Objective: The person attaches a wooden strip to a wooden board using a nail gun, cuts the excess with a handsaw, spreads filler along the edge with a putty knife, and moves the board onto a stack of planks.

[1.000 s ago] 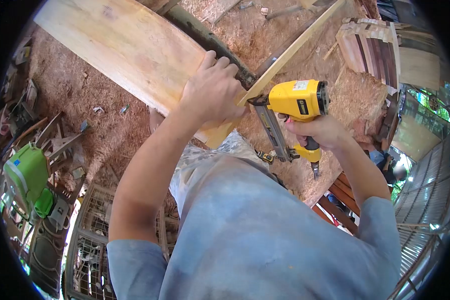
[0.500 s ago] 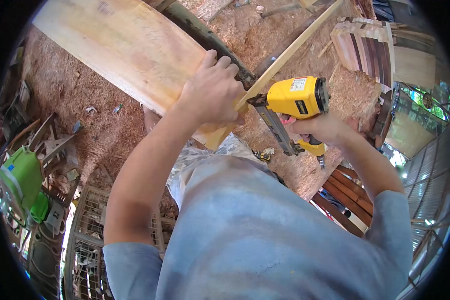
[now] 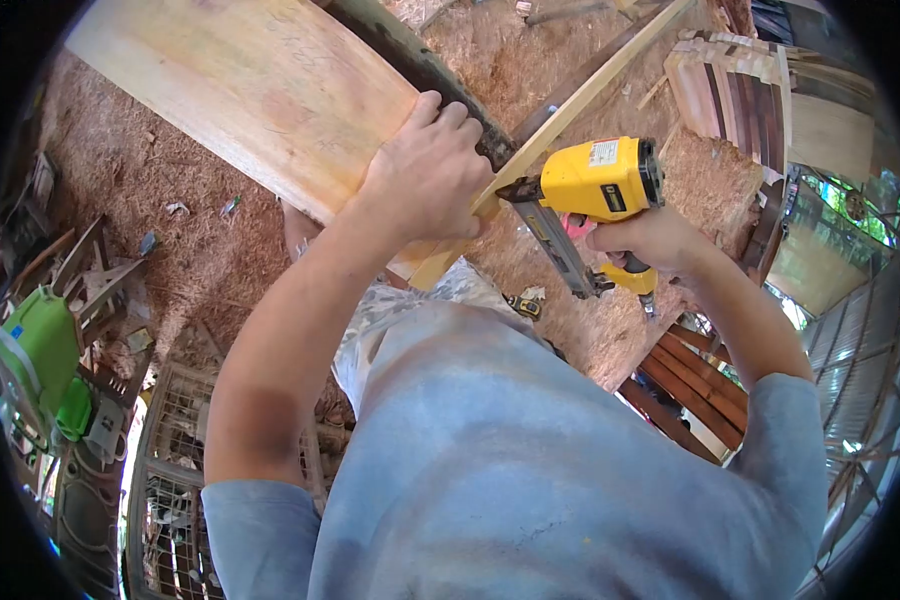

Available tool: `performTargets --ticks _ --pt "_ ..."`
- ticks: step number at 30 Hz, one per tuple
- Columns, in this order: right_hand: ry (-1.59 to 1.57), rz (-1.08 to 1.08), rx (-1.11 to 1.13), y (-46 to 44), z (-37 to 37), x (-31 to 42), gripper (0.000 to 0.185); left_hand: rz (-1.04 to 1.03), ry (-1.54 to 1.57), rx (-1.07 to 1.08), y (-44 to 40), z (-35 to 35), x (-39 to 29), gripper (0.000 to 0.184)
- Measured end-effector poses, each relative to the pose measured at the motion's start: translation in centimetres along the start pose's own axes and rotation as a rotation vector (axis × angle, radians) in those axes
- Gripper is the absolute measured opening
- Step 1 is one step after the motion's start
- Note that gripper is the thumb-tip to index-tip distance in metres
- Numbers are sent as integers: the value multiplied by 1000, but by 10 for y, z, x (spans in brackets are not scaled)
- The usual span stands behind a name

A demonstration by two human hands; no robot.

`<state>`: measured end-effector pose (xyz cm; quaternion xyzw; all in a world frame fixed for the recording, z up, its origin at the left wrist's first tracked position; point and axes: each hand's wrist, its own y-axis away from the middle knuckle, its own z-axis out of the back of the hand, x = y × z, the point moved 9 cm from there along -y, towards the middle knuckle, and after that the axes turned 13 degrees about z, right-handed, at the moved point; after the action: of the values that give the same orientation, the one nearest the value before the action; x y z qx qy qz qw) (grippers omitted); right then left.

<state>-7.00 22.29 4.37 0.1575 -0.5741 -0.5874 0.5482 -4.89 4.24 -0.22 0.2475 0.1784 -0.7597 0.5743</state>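
Note:
A wide, pale wooden board slants from the upper left, its near end under my left hand. My left fingers are curled closed over that end, together with a narrow wooden strip that crosses it and runs to the upper right. My right hand is wrapped around the handle of a yellow nail gun. The gun's dark nose sits against the strip's side, just right of my left hand. Its grey magazine slopes down in front of my right hand. My left thumb is mostly hidden.
Wood shavings cover the ground. A dark beam lies behind the board. Stacked curved wood pieces stand at the upper right, reddish slats lie lower right. A wire cage and a green container are at the left.
The nail gun and my right hand have shifted slightly up and to the right, with the nose still at the strip. My left hand keeps its grip, almost unmoved.

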Motion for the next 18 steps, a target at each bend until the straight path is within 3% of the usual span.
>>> performTargets --ticks 18 --pt "-17 53 16 -1 6 -1 28 -10 -7 -26 -3 3 0 36"
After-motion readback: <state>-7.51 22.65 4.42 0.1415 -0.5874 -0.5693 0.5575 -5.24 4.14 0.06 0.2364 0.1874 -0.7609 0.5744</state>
